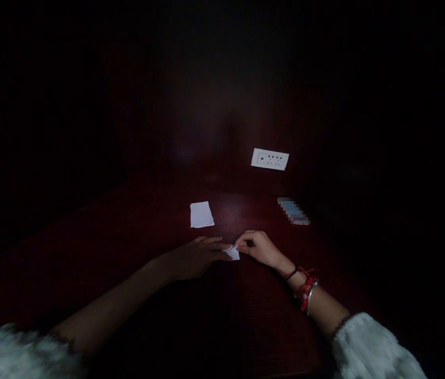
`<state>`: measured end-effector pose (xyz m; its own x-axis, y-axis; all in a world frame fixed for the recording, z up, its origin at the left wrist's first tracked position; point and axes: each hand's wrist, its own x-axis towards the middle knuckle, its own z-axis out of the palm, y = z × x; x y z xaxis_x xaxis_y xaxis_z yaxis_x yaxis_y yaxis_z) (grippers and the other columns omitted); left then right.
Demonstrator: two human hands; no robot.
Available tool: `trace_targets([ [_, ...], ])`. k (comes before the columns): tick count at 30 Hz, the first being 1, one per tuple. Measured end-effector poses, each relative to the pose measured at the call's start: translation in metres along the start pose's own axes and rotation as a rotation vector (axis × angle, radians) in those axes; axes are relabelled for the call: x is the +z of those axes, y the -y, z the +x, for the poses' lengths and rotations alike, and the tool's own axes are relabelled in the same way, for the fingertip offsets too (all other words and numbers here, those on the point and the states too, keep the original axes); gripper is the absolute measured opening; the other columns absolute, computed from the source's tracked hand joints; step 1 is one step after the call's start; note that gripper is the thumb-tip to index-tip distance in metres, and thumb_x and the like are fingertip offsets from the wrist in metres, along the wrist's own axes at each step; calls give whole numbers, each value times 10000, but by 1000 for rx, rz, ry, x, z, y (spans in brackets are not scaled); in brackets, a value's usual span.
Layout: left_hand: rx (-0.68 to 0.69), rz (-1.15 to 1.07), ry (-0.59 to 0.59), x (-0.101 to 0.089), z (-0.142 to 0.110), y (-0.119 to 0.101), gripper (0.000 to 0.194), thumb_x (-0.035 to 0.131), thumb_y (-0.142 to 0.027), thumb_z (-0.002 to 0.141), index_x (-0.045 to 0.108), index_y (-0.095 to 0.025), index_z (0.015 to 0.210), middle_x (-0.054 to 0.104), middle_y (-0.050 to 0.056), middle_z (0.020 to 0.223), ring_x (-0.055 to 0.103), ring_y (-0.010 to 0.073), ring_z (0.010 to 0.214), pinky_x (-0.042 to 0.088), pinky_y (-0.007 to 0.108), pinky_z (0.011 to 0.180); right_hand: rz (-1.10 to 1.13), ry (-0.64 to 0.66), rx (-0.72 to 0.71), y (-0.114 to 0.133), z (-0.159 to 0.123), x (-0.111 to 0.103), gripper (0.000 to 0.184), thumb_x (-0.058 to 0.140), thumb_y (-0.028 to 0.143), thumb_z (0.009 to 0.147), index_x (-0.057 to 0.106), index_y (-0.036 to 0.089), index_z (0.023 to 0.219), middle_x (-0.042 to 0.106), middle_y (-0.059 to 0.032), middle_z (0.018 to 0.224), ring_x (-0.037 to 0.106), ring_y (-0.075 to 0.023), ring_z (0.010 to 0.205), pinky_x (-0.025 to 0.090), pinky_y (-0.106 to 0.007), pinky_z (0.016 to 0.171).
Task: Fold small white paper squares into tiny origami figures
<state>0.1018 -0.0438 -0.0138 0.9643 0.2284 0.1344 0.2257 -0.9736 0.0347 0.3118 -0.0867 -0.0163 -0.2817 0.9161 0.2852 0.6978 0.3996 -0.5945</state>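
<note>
A small white piece of paper (232,252), which looks partly folded, lies on the dark red table in front of me. My left hand (198,257) rests on its left side with fingers stretched out and spread, and a ring shows on one finger. On the far right edge of the paper, my right hand (259,247) pinches a corner between thumb and fingers. Parts of the paper are hidden under the fingers. Just beyond my hands is a stack of white paper sheets (201,215), slightly uneven at its edges.
A phone-like flat object (293,210), blurred by pixels, lies on the table (147,221) at the right. Behind it, a white power socket panel (270,159) is set in the back wall. Bracelets (307,295) circle my right wrist. The surroundings are very dark.
</note>
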Motion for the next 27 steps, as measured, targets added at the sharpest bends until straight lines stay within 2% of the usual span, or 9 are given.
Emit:
trace_targets([
  [6, 19, -21, -63, -5, 0, -3, 438, 363, -37, 742, 430, -284, 1097, 393, -1, 1196, 338, 174, 1088, 258, 343, 888, -168, 70, -223, 6, -8, -6, 149, 467, 171, 746, 610, 156, 783, 566, -26, 757, 510, -92, 693, 384, -188, 655],
  [13, 20, -4, -63, 1, 0, 2, 461, 348, -24, 737, 402, -266, 1125, 414, 0, 1183, 328, 183, 1095, 249, 352, 884, -300, 130, -362, 4, -9, -8, 181, 419, 152, 779, 595, 156, 822, 557, -37, 831, 506, -101, 777, 376, -196, 718],
  [19, -16, 12, -66, -2, 0, -2, 461, 334, -49, 766, 332, -252, 1180, 435, 17, 1167, 353, 175, 1081, 240, 343, 875, -385, 164, -399, 4, -9, -9, 181, 411, 118, 776, 582, 156, 821, 565, -34, 828, 501, -105, 802, 369, -199, 734],
  [27, -59, 3, -44, 4, 1, -1, 453, 341, -71, 763, 345, -254, 1177, 406, 24, 1189, 358, 187, 1074, 259, 346, 863, -393, 200, -368, 8, -10, -11, 195, 412, 99, 758, 590, 162, 809, 572, -27, 841, 509, -104, 801, 369, -199, 733],
])
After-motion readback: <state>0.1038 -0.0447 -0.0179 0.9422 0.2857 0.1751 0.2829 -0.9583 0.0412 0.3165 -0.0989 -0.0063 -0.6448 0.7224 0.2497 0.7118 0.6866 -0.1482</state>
